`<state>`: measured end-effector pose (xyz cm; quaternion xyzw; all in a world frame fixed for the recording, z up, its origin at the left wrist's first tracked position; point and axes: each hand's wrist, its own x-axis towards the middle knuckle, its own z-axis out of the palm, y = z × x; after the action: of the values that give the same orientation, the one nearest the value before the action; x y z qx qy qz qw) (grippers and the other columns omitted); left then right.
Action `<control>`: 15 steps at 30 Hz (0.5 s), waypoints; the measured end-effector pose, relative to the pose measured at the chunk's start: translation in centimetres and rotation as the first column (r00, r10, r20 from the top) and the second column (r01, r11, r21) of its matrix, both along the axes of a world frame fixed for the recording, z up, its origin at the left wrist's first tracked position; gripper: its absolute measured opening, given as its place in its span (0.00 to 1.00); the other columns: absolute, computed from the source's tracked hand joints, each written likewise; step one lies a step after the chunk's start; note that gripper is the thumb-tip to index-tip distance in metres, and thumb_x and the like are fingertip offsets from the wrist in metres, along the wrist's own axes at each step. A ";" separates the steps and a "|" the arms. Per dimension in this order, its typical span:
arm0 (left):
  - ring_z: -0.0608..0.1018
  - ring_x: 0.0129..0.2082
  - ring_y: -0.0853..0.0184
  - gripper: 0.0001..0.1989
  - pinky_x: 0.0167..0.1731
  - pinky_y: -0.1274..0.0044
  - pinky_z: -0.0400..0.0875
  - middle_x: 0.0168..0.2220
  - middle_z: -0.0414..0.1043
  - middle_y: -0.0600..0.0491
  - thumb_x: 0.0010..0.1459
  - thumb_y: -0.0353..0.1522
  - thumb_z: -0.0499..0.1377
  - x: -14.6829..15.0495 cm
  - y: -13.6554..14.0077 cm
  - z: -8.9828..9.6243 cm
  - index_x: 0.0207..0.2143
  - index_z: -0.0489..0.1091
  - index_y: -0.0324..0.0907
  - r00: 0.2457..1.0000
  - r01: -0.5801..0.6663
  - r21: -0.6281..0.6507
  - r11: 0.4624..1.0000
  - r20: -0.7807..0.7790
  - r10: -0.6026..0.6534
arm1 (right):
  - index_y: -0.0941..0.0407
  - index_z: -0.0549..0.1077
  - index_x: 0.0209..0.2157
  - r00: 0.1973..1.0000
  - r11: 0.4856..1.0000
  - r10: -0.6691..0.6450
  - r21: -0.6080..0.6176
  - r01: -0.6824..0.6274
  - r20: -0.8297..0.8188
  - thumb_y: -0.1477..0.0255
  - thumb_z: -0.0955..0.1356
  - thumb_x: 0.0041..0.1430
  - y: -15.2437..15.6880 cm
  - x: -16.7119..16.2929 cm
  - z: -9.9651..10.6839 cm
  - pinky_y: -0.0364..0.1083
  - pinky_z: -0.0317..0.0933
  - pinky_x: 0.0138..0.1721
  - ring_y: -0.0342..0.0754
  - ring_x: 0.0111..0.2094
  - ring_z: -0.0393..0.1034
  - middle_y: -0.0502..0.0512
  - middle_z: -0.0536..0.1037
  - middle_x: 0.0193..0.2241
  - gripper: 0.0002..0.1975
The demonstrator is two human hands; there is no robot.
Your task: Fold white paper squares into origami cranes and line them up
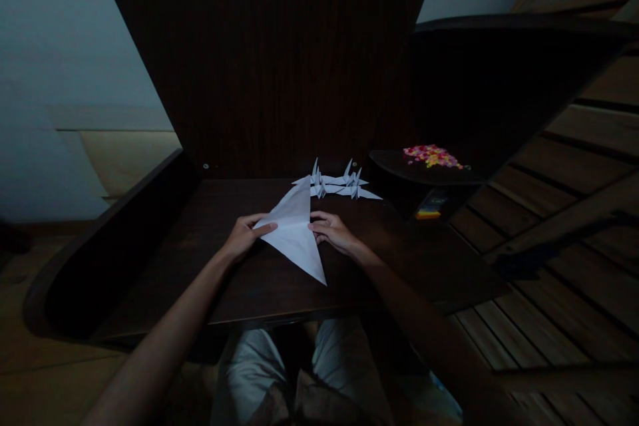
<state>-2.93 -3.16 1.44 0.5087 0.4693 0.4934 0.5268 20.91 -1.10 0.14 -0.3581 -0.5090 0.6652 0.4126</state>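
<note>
A sheet of white paper (294,226), folded into a large triangle, is held up above the dark wooden desk. Its long edge faces right and one corner points left. My left hand (247,234) pinches the left corner, thumb on top and fingers beneath. With thumb and fingertips, my right hand (332,231) grips the middle of the long right edge. Just behind the triangle stand several folded white paper cranes (339,185) with pointed ends, partly covered by its upper corner.
The desk (239,299) has a raised side panel (114,233) at left and a tall back panel (269,66). On a small shelf (399,163) at right lies a pile of pink, red and yellow bits (433,156). Under it sits a yellow-edged item (429,210).
</note>
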 end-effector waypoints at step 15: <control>0.74 0.47 0.55 0.15 0.47 0.68 0.64 0.46 0.76 0.43 0.43 0.38 0.67 -0.1 0.0 0.5 0.32 0.79 0.38 0.997 0.051 0.005 0.999 -0.064 -0.051 | 0.56 0.78 0.34 0.996 0.994 -0.082 0.080 0.078 0.044 0.67 0.69 0.47 0.0 0.2 0.3 0.42 0.62 0.30 0.47 0.35 0.70 0.54 0.78 0.35 0.12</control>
<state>-3.05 -3.16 1.96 0.5378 0.4710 0.4648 0.5224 21.11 -1.15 0.44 -0.3776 -0.5294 0.6191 0.4403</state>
